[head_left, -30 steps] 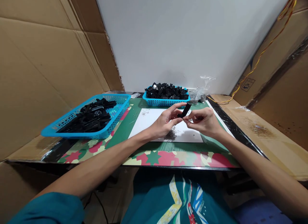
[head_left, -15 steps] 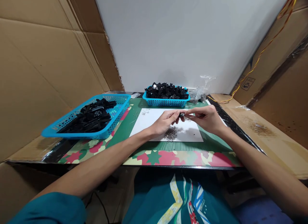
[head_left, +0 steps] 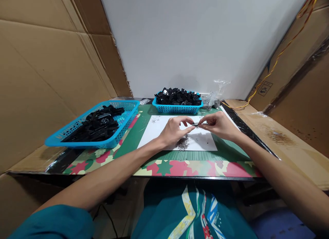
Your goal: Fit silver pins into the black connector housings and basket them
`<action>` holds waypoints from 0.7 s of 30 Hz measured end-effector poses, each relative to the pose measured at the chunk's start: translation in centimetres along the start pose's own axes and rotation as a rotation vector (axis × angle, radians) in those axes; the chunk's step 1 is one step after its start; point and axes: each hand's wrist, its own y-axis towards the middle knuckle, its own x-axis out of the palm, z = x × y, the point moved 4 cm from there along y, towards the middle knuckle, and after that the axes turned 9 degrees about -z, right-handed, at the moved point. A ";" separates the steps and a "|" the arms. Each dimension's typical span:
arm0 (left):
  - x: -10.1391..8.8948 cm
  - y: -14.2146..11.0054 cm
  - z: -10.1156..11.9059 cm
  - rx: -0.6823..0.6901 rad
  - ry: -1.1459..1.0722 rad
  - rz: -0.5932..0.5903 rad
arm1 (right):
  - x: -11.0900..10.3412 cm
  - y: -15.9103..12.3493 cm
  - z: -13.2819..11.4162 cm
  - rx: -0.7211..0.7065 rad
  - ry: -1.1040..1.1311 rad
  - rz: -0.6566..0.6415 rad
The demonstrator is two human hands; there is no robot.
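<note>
Over a white sheet (head_left: 151, 136), both hands hold one small black piece with a shiny part (head_left: 195, 124). My left hand (head_left: 175, 130) pinches its left end between thumb and fingertips. At the other end, the thumb and fingers of my right hand (head_left: 218, 125) are closed on it. The piece's exact kind is too small to tell. Beneath and beside my left hand lies a pile of tiny metallic bits (head_left: 183, 143). More tiny bits (head_left: 155, 119) are scattered at the sheet's far left corner.
A large blue basket (head_left: 108, 143) with black strips (head_left: 99, 124) stands at left. Behind the sheet is a smaller blue basket (head_left: 177, 110) heaped with black pieces (head_left: 178, 97). Right of it sits a clear plastic bag (head_left: 213, 100). Cardboard walls (head_left: 51, 61) flank the table.
Both hands stay over the sheet. The left fingers have shifted from wrapped round the piece to pinching its end, and the piece now shows between the hands.
</note>
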 end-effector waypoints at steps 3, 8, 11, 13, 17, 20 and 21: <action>0.1 -0.1 0.1 -0.006 -0.023 -0.021 | 0.3 0.0 0.2 0.021 0.011 -0.061; 0.5 -0.1 -0.2 -0.043 0.005 -0.036 | -0.4 0.0 0.3 0.019 -0.073 0.118; 0.8 -0.1 -0.5 -0.049 0.036 -0.051 | -0.4 0.1 0.1 -0.055 -0.124 0.170; 0.9 -0.1 -0.6 -0.031 0.053 -0.056 | -0.1 0.2 0.1 -0.097 -0.131 0.159; 1.0 -0.1 -0.5 -0.001 0.082 -0.061 | 0.3 0.3 0.1 -0.087 -0.074 0.179; 1.0 -0.1 -0.4 0.017 0.108 -0.061 | 0.6 0.4 0.2 -0.017 0.122 0.234; 1.1 -0.1 -0.4 0.026 0.119 -0.062 | 0.8 0.5 0.3 0.025 0.221 0.233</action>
